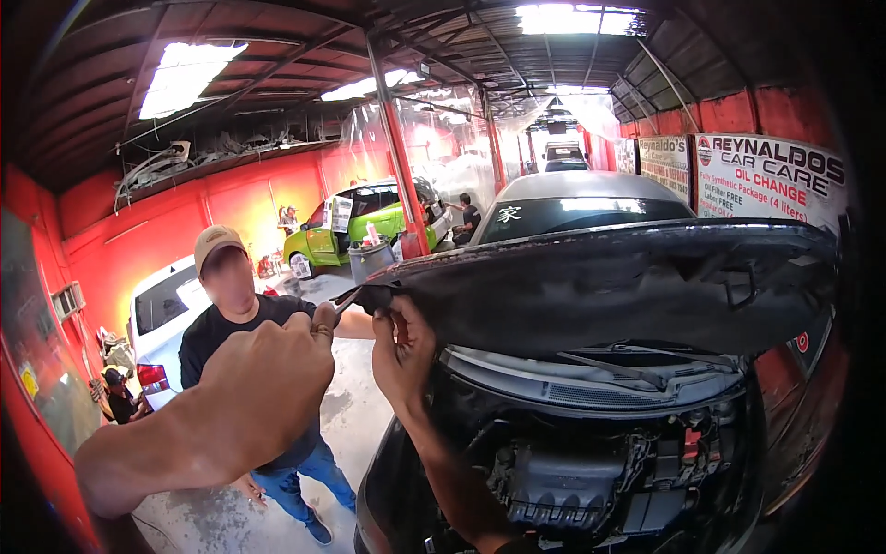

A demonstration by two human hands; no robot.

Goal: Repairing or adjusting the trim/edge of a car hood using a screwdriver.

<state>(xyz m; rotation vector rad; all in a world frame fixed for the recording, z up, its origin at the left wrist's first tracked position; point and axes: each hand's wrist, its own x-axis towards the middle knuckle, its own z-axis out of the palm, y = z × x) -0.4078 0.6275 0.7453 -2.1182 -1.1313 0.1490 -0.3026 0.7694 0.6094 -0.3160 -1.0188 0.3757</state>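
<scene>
A car's raised hood (600, 291) spans the right half, its black underside facing me. At its left corner, my left hand (268, 383) is closed in a fist around a thin metal tool (347, 300), whose tip meets the dark edge piece; its exact kind is hard to make out. Just right of it, my right hand (404, 351) pinches the black lining (377, 295) at that corner from below. A person (245, 342) in a tan cap, dark shirt and jeans stands beyond my left hand, with one forearm reaching toward the hood corner.
Under the hood lies the open engine bay (563, 480), with wipers (618, 369) behind it. A red-and-white post (397, 148) stands beyond the corner, near a grey drum (371, 258). A green car (360, 222) and a white car (166, 305) are parked to the left.
</scene>
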